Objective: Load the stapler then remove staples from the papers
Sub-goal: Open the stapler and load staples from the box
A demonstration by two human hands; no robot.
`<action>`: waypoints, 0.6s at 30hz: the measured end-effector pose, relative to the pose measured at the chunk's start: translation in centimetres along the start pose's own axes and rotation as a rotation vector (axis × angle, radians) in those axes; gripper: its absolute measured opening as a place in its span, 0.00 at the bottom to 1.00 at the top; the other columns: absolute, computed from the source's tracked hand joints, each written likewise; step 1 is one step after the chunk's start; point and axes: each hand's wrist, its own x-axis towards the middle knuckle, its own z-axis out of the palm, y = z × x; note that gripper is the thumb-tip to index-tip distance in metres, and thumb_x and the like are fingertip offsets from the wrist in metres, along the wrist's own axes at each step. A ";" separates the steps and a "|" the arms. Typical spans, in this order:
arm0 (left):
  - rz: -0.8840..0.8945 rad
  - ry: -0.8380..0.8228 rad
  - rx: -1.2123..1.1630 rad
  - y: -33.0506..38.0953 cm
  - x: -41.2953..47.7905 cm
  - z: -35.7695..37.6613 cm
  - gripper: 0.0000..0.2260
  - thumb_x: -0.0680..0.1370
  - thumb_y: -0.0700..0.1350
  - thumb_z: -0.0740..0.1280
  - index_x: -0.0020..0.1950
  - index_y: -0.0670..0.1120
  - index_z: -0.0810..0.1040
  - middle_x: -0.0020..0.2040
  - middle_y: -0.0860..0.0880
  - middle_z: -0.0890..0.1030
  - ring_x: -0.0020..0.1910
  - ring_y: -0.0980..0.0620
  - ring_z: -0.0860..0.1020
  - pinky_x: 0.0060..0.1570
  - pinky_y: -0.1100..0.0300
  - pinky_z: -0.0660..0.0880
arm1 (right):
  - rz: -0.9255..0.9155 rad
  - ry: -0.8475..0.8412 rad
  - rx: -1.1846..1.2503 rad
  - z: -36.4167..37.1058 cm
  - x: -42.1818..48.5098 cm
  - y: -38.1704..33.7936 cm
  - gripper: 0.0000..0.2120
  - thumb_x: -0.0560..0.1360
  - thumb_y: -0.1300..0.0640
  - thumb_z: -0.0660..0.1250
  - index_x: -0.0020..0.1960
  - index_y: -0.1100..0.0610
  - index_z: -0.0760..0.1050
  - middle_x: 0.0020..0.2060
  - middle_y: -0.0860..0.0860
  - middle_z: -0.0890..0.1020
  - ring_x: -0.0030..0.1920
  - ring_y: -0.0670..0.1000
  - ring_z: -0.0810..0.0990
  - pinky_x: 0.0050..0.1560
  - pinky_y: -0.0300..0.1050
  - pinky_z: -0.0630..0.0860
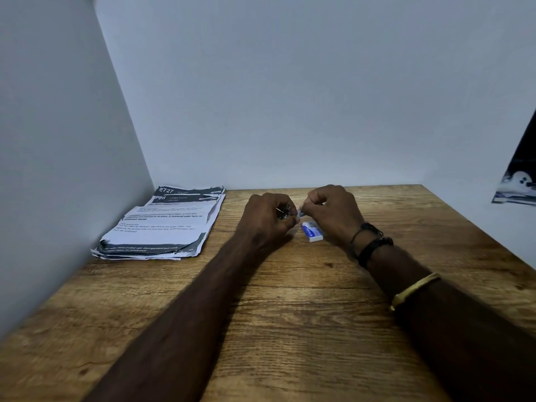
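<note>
The stapler point(282, 212), small and metal, is above the far middle of the table point(290, 314), gripped in the curled left hand point(269, 219). At its three o'clock the right hand point(333, 213) pinches a small piece point(300, 213), probably staples. If it is pushed in crooked, it may break or scatter. The staple box point(312, 233) lies at five o'clock, the papers point(165, 224) at nine.

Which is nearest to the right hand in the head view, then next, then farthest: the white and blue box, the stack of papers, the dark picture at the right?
1. White and blue box, on the table just below the right hand.
2. Stack of papers, at the table's left, beyond the left hand.
3. Dark picture, far right, past the table's edge.
</note>
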 end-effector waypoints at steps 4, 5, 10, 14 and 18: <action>-0.103 -0.006 0.080 -0.3 0.1 -0.6 0.05 0.70 0.50 0.78 0.43 0.51 0.85 0.40 0.54 0.86 0.42 0.55 0.83 0.48 0.52 0.81 | 0.045 0.011 0.152 -0.5 0.1 0.2 0.06 0.72 0.56 0.72 0.38 0.55 0.85 0.42 0.43 0.84 0.56 0.49 0.80 0.61 0.54 0.75; -0.139 -0.006 0.084 -0.4 0.1 -0.8 0.05 0.70 0.50 0.78 0.42 0.51 0.85 0.40 0.54 0.86 0.42 0.54 0.83 0.48 0.51 0.81 | 0.053 -0.016 0.140 -0.6 0.1 0.3 0.06 0.72 0.55 0.73 0.39 0.54 0.85 0.46 0.43 0.83 0.61 0.49 0.78 0.65 0.57 0.72; -0.273 -0.016 0.106 -1.0 0.1 -1.1 0.08 0.67 0.50 0.80 0.36 0.53 0.82 0.40 0.53 0.86 0.44 0.53 0.83 0.46 0.57 0.80 | 0.120 -0.240 -0.068 -0.2 -0.5 0.8 0.05 0.69 0.49 0.75 0.40 0.50 0.85 0.76 0.44 0.69 0.78 0.51 0.60 0.73 0.62 0.49; -0.311 -0.020 0.118 -1.4 0.1 -1.1 0.08 0.66 0.52 0.81 0.37 0.52 0.83 0.40 0.53 0.85 0.44 0.54 0.82 0.41 0.62 0.73 | 0.082 -0.351 -0.217 0.3 -0.5 0.9 0.06 0.68 0.50 0.75 0.43 0.50 0.86 0.80 0.46 0.63 0.81 0.53 0.51 0.76 0.63 0.44; -0.317 -0.067 0.119 -1.3 0.2 -1.1 0.09 0.67 0.52 0.82 0.37 0.52 0.84 0.40 0.53 0.85 0.44 0.54 0.82 0.39 0.63 0.71 | 0.070 -0.363 -0.303 0.5 -0.5 1.2 0.06 0.69 0.49 0.74 0.45 0.48 0.85 0.79 0.46 0.64 0.82 0.54 0.51 0.76 0.64 0.45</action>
